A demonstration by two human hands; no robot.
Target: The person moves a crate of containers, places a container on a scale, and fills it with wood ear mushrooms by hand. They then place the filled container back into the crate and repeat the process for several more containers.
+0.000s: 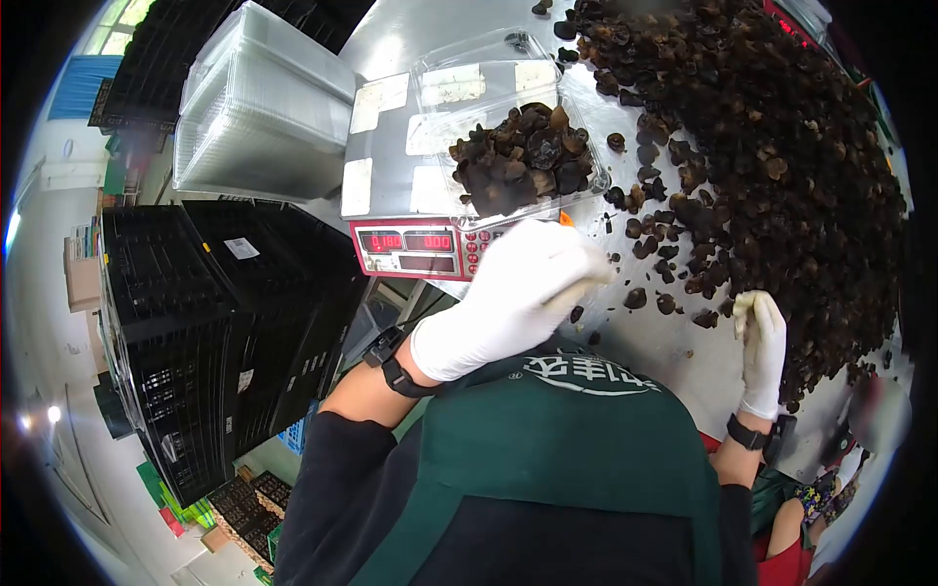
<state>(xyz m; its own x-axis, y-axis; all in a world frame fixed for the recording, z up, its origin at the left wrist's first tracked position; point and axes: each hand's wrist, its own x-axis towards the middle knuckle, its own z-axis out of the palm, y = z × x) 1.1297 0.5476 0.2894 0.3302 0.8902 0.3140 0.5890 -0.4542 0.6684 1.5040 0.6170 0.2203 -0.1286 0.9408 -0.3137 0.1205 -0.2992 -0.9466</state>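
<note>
My left hand [532,283], in a white glove, is just in front of the scale [388,186], fingers curled together; what they hold, if anything, is hidden. Behind it, a clear plastic clamshell box [598,183] lies with its lid raised on the scale, holding dark wood ear mushrooms [523,161]. Red digits glow on the scale's front panel, the left ones looking like 0.180. Also gloved, my right hand [764,342] is at the near edge of a large wood ear heap [772,166]. Its fingers are bent inward, and I cannot make out anything in them.
Left of the scale stands a stack of clear plastic boxes [264,117]. Black crates [225,322] are piled beside the metal table [640,342]. Loose wood ear pieces [669,249] lie between scale and heap. Another person's arm [787,527] shows at lower right.
</note>
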